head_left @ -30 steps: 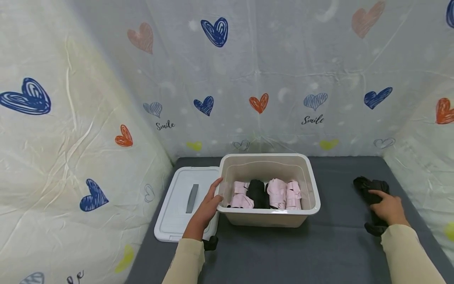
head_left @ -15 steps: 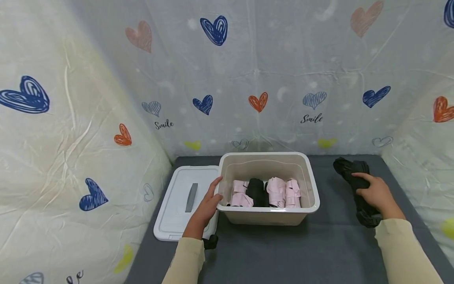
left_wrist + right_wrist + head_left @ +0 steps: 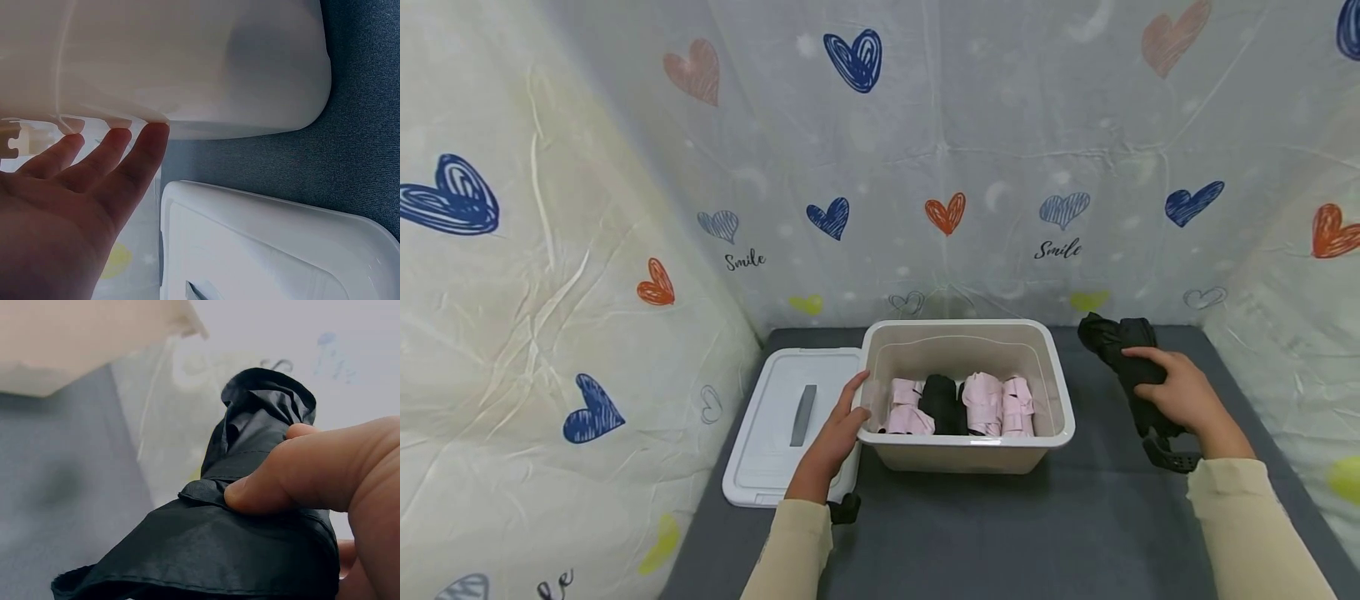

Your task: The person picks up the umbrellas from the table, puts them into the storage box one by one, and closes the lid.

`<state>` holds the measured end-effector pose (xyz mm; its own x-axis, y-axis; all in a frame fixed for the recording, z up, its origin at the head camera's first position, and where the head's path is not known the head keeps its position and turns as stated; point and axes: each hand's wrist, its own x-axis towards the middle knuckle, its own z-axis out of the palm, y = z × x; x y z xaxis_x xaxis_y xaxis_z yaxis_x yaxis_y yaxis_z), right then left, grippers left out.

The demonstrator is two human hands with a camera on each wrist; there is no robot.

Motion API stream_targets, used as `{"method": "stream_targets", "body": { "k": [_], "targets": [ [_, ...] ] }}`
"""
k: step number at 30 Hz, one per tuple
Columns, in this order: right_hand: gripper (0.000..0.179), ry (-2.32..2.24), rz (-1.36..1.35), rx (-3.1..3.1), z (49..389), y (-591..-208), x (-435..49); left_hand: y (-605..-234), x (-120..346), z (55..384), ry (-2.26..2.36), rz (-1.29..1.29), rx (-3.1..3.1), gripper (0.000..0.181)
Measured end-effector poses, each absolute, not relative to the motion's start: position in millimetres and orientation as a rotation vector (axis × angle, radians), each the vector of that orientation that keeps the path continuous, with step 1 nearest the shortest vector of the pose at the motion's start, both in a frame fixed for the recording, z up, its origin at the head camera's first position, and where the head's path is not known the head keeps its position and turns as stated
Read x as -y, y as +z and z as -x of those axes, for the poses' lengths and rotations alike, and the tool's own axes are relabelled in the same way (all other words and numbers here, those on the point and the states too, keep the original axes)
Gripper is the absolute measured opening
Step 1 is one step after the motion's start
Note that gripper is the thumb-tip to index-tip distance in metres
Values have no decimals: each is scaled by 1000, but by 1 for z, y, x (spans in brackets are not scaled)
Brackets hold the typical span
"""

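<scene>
A beige storage box (image 3: pixel 966 460) stands on the dark grey table. Several rolled folding umbrellas lie in it side by side: pink ones (image 3: pixel 983 404) and a black one (image 3: pixel 942 406). My left hand (image 3: pixel 831 446) holds the box's left rim; in the left wrist view its fingertips (image 3: pixel 153 134) meet the underside of the rim. To the right of the box, my right hand (image 3: pixel 1187 398) grips a black folded umbrella (image 3: pixel 1138 383), tilted, its far end toward the back wall. The right wrist view has my thumb (image 3: pixel 256 494) pressed on the umbrella's loose black cloth.
The white lid (image 3: pixel 775 433) with a grey handle (image 3: pixel 803 415) lies flat left of the box, partly behind my left hand. Curtains (image 3: pixel 1000 150) printed with hearts close in the back and sides. A dark wrist strap (image 3: pixel 844 508) shows by my left sleeve.
My right hand has moved left toward the box, bringing the black umbrella with it and tilting it up off the table. My left hand stays at the box's rim.
</scene>
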<state>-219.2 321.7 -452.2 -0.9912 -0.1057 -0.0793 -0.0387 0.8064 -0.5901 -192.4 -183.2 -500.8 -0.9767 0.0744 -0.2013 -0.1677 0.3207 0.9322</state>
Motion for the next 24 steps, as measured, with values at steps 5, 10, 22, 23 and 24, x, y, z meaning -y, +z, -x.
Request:
{"method": "stream_targets", "body": {
  "k": [5,10,22,23,24],
  "targets": [
    [61,-929,139,-2908,219,-439,-311,-499,183,192,1719,78,-2374,62],
    [59,-927,189,-2910,216,-427,-299,-500,183,193,1731,73,-2368,62],
    [55,-940,364,-2945,210,-402,-272,-506,186,192,1736,40,-2378,60],
    [55,-938,375,-2950,210,-401,-270,-506,186,192,1735,38,-2380,60],
    [55,-935,387,-2953,210,-400,-268,-505,186,192,1733,39,-2380,60]
  ]
}}
